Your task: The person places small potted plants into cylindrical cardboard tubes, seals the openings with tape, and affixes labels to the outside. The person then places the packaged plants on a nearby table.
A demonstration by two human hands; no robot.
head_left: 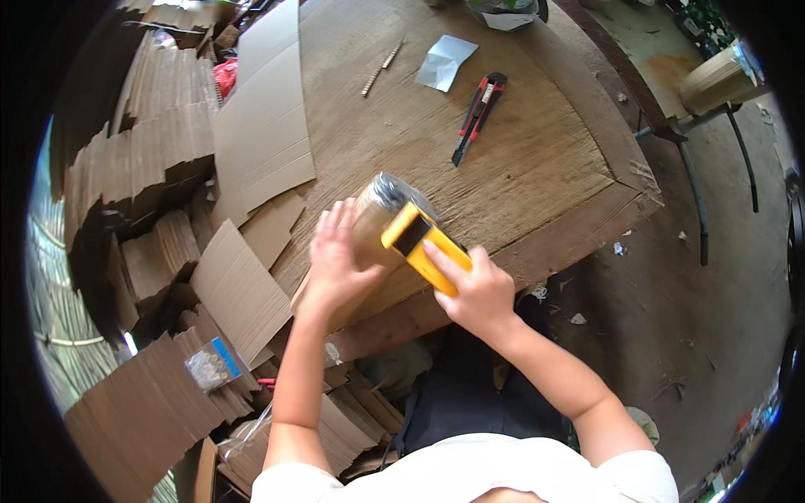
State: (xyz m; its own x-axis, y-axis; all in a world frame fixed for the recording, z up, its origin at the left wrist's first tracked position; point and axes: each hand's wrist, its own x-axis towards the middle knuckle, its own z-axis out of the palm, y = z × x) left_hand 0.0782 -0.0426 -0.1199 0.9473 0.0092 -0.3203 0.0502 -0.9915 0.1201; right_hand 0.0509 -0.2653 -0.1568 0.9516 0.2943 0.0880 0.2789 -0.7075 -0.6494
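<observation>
My left hand (339,258) lies with its fingers spread on the left side of a cylindrical bundle (371,242), tan along its side, with clear shiny plastic at its far end. My right hand (481,292) is closed around a yellow handheld tool with a dark panel (434,254), perhaps a tape dispenser. Its front end is over the right side of the bundle; whether it touches cannot be told. Beyond them on the wooden table (534,170) lie a red and black snap-off utility knife (479,116), a creased white paper (445,63) and a thin segmented strip (382,68).
Flat cardboard sheets (270,126) cover the table's left side. Stacks of cardboard (144,402) stand at the left, with a small plastic bag (212,366) on one. A potted plant (508,14) is at the far edge. A similar cylindrical bundle (717,78) rests on a metal-legged stand at the right.
</observation>
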